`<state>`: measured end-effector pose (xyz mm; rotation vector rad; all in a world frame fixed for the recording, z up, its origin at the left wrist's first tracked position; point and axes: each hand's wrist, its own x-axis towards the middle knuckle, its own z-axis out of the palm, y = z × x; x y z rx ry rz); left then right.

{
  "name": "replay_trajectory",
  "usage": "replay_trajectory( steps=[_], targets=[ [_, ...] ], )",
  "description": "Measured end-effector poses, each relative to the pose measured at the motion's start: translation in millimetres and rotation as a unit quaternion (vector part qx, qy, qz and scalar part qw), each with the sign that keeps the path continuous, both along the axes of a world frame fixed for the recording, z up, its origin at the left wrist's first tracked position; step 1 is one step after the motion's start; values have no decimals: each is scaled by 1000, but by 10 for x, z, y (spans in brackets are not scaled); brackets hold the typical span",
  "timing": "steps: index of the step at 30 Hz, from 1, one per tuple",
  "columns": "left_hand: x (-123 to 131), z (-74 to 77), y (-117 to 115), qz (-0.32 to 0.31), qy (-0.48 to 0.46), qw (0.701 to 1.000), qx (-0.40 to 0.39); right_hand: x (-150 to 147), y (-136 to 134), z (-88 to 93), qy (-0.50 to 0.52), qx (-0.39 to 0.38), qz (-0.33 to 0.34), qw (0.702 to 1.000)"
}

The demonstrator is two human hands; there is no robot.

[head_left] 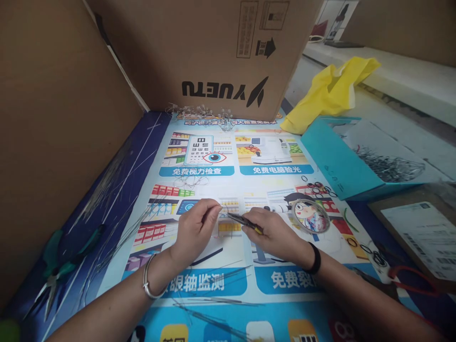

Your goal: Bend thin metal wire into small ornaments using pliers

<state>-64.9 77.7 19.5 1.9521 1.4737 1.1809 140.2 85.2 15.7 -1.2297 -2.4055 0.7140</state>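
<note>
Near the middle of the head view, my left hand is closed in a pinch around a thin wire; the wire's end shows at the fingertips. My right hand is wrapped round small pliers with dark jaws and a bit of yellow on the handle. The jaws point left and lie close to the wire, just right of my left fingertips; whether they clamp it is too small to tell. Both hands are above a printed poster. Loose wires lie on it nearer to me.
Green-handled pliers lie at left. A round clear dish and black rings are right of my hands. Farther right are a blue box of metal pieces, a yellow bag and red-handled scissors. Cardboard stands behind.
</note>
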Motion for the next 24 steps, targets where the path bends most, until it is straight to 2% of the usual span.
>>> replay_trajectory(
  steps=[4,8,24],
  targets=[
    [-1,-22,-14,-11,96,990,101,-30,-43,-38,-36,42,-15,998],
    [-14,-56,-5,-28,123,977,171,-35,-64,-77,-50,61,-18,997],
    [-12,-73,-10,-20,100,975,196,-34,-24,-113,50,26,-2,998]
  ],
)
